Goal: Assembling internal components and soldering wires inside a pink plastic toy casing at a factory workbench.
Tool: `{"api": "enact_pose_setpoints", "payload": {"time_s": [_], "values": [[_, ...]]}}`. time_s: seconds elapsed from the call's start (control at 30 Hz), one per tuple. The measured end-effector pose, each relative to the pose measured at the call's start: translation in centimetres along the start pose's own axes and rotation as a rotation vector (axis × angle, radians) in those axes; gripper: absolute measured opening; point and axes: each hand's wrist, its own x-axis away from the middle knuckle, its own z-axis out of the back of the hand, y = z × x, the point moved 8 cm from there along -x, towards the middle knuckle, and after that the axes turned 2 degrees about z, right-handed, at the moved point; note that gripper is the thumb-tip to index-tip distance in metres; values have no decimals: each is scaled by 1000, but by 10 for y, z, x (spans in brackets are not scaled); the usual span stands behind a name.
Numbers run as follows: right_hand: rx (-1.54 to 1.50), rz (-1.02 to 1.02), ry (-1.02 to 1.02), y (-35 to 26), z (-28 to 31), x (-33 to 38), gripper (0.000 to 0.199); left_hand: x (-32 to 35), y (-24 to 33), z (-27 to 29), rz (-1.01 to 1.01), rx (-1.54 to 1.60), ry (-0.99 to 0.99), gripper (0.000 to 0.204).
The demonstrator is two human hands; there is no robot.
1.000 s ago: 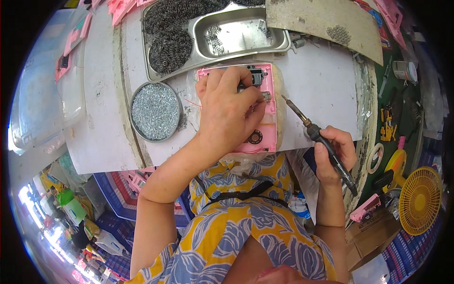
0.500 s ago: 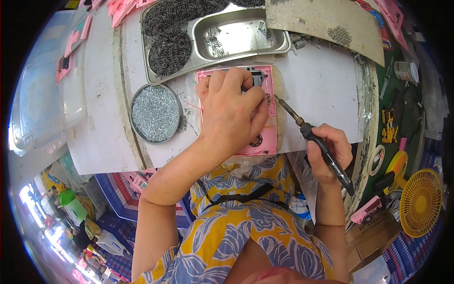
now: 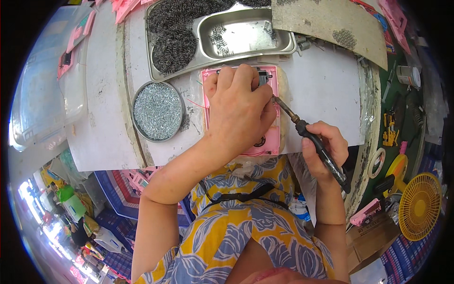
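Currently my left hand (image 3: 241, 111) presses palm-down on the pink housing (image 3: 272, 142), fingers curled; my right hand (image 3: 324, 149) grips the soldering iron (image 3: 307, 132), tip beside my left fingers.

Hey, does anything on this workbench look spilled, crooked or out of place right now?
Mostly tidy. A few small metal bits lie loose on the white table beside the round tin, outside it. The pink plastic case lies flat and square.

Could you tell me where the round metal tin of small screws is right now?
In the head view, the round metal tin of small screws sits on the white table, left of the pink plastic casing under the left hand.
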Motion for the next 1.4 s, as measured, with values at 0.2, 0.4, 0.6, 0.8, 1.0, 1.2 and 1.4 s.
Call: {"api": "enact_pose_setpoints", "payload": {"time_s": [0.2, 0.4, 0.6, 0.8, 1.0, 1.2, 1.4], "values": [[14, 138, 9, -8, 10, 5, 22, 0, 1, 0, 5, -6, 1, 10], [-7, 135, 55, -11, 24, 9, 23, 1, 1, 0, -1, -14, 13, 11], [21, 150, 31, -15, 21, 4, 24, 1, 1, 0, 1, -28, 10, 11], [2, 120, 39, -9, 15, 5, 23, 2, 1, 1, 3, -23, -3, 9], [43, 155, -29, -10, 2, -1, 23, 1, 1, 2, 4, -5, 18, 11], [60, 195, -23, -13, 8, 0, 23, 1, 1, 2, 3, -12, 16, 10], [35, 202, 13, -15, 15, 0, 24, 1, 2, 2, -2, -13, 23, 10]]}}
